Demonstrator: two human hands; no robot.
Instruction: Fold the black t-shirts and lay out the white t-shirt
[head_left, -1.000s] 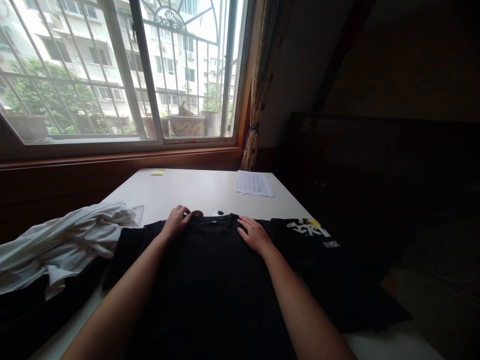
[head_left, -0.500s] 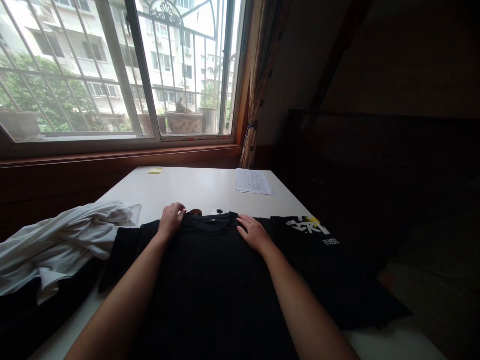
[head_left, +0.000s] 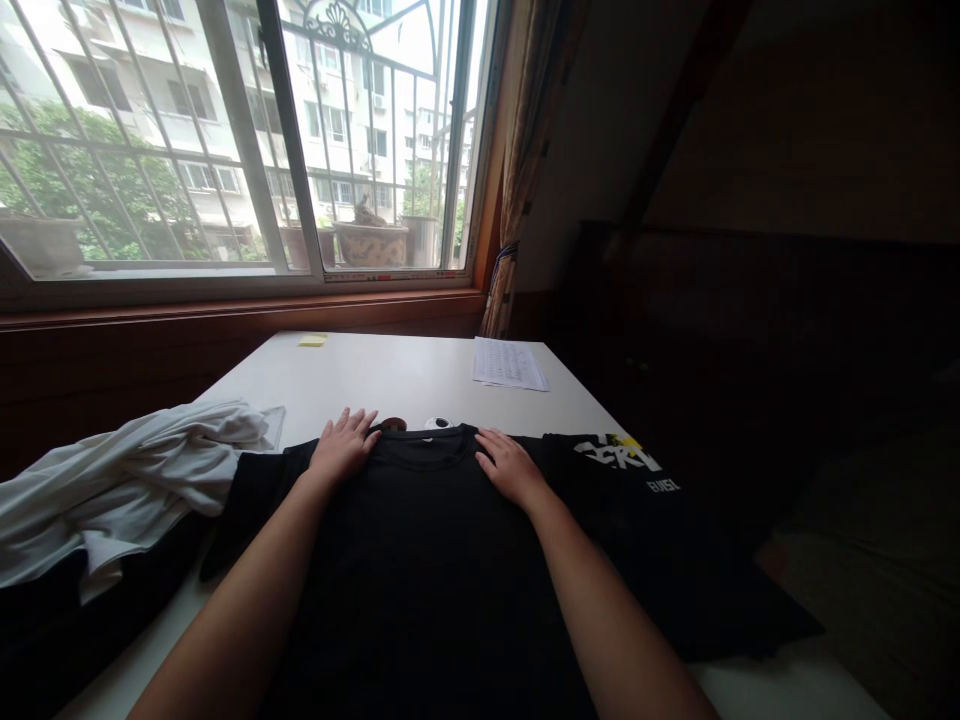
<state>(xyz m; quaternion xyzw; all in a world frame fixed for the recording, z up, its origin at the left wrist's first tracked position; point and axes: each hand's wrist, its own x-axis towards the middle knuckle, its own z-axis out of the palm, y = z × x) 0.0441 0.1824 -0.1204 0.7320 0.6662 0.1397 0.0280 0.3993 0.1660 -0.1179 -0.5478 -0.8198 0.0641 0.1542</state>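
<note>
A black T-shirt (head_left: 427,560) lies spread out in front of me, its collar toward the window. My left hand (head_left: 343,443) rests flat on the shirt's left shoulder beside the collar, fingers spread. On the right shoulder lies my right hand (head_left: 508,464), also flat with its fingers stretched out. White and yellow print (head_left: 616,455) shows on the cloth to the right of my right hand. Just beyond the collar, a brown round shape (head_left: 394,424) and a white one with a black spot (head_left: 439,423) peek out, partly covered.
The shirt lies on a white table (head_left: 375,375). A heap of grey-white and black clothes (head_left: 150,470) is at the left edge. Toward the far side are a yellow note (head_left: 313,340) and written papers (head_left: 510,364). A barred window and a tied curtain (head_left: 501,285) stand behind.
My left hand has flattened and spread its fingers on the shoulder, where they were bunched before. The right hand and shirt stay nearly the same.
</note>
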